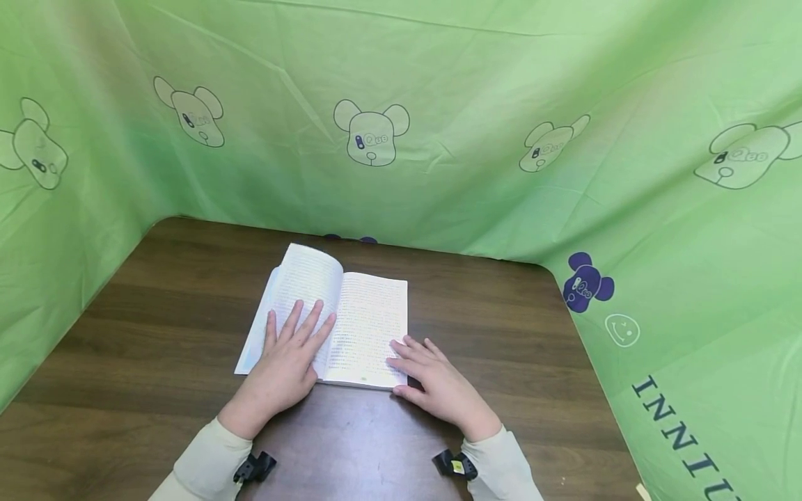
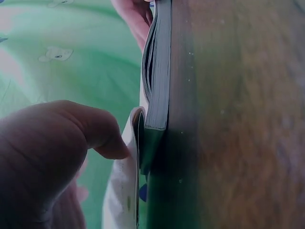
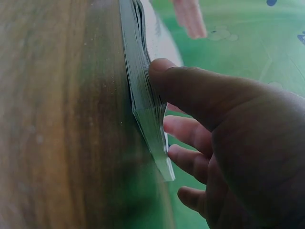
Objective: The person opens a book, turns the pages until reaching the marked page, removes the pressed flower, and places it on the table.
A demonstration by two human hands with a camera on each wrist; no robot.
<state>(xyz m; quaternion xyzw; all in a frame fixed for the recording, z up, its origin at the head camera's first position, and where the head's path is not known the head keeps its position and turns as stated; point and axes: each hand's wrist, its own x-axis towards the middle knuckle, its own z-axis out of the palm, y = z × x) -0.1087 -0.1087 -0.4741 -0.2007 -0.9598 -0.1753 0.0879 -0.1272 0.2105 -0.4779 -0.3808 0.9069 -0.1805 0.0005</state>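
An open book (image 1: 370,327) lies on the wooden table, its pages full of small print. My left hand (image 1: 285,369) rests with spread fingers on the left-hand page, which bulges up near the spine. At the book's lower right corner is my right hand (image 1: 441,386), its fingertips over the page edge and its thumb near the bottom edge. In the left wrist view the left thumb (image 2: 102,133) touches the curved pages. The right wrist view shows the right thumb (image 3: 167,76) beside the thick page block (image 3: 147,95), the other fingers loosely bent along the far side.
A brown wooden table (image 1: 501,334) carries the book. Green cloth (image 1: 438,69) printed with bear heads hangs around its back and sides. Each sleeve cuff has a small black wrist camera (image 1: 253,467) beside it.
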